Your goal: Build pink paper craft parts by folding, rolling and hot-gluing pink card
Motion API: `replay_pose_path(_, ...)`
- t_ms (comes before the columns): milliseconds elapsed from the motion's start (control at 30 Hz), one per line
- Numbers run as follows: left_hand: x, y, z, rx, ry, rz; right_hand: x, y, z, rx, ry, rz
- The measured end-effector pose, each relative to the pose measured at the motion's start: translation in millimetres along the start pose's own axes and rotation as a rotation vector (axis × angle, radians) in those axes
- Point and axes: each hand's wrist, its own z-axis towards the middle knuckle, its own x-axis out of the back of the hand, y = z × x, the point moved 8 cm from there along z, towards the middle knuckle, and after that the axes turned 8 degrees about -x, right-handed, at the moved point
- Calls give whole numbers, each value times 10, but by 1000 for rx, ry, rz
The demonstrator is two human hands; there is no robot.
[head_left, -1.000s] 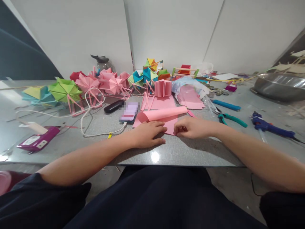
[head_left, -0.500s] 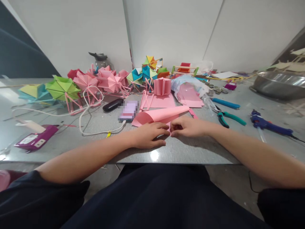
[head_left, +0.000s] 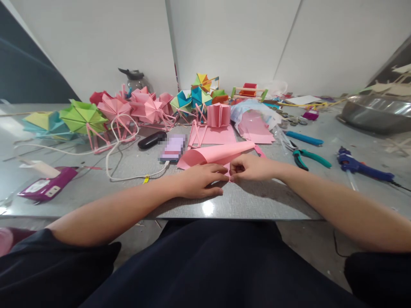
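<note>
A sheet of pink paper (head_left: 218, 153) lies in front of me, its far part curled over into a loose roll. My left hand (head_left: 203, 180) rests palm down on the paper's near part with fingers stretched out. At the paper's near edge, my right hand (head_left: 248, 168) is closed in a pinch on it, thumb and forefinger together. The fingertips of both hands almost meet there. Much of the paper's flat near part is hidden beneath the hands. A pink strip (head_left: 259, 150) shows just beyond my right hand.
Behind the roll stand a folded pink paper piece (head_left: 218, 115) and pink sheets (head_left: 257, 127). A phone (head_left: 174, 147) on a white cable lies left. Pliers (head_left: 308, 157), a blue glue gun (head_left: 364, 167) and a metal basin (head_left: 379, 113) are right. Several paper wheels (head_left: 84, 117) line the back left.
Both hands stay in nearly the same place on the pink paper. The view has shifted very slightly; nothing else has visibly moved.
</note>
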Motion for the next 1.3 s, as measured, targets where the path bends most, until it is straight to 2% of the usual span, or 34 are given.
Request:
replay_pose_path(500, 1, 0, -1, -9, 2, 7, -1, -46, -11, 9, -78, 20)
replay_pose_path(800, -1, 5, 3, 12, -39, 31, 3, -50, -31, 36, -119, 26)
replay_pose_path(1300, -12, 38, -13, -63, -12, 48, -8, -75, -98, 45, -164, 33)
